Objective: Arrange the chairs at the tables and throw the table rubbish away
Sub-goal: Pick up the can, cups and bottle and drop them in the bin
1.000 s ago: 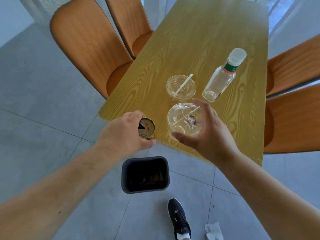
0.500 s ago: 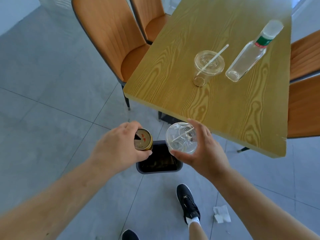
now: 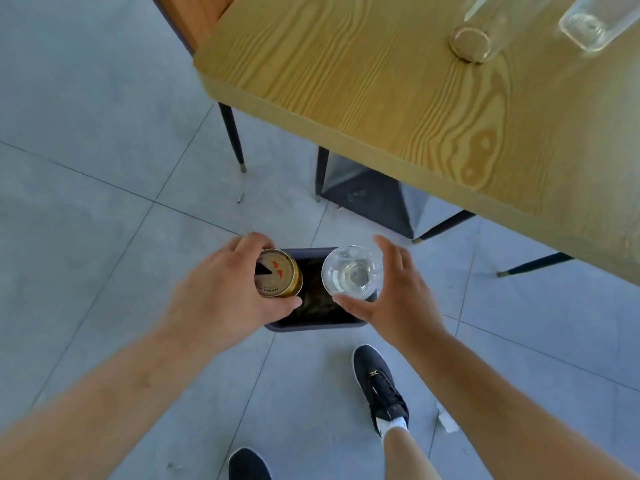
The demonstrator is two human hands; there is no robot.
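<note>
Left side: bare grey tile floor, wide open, nothing on it out to the frame edge. Top left, a chair edge just shows, tucked against the table corner; one thin chair leg drops to the floor beside that corner.

Left hand has fingers wrapped around a gold can, thumb under its near side. Can is upright, top facing the camera, sitting over the left rim of the bin.

Bin is dark, rectangular, on the floor between both hands, just off the table's near edge. Dark contents inside, can't tell what. Near rim is visible below the hands; far rim is partly covered by can and cup.

Right hand grips a clear cup from the right side, thumb along the near rim, fingers curled round the far side. Cup is over the right part of the bin opening.

Two black shoes below: one just near-right of the bin, one at the bottom edge. Open tile between them. White paper scrap on the floor right of the shoe.

Table runs from top centre to the right edge; its base stands just behind the bin. On top, far right: a second clear cup and a bottle, both cut by the top edge, well back from the table's near edge.
</note>
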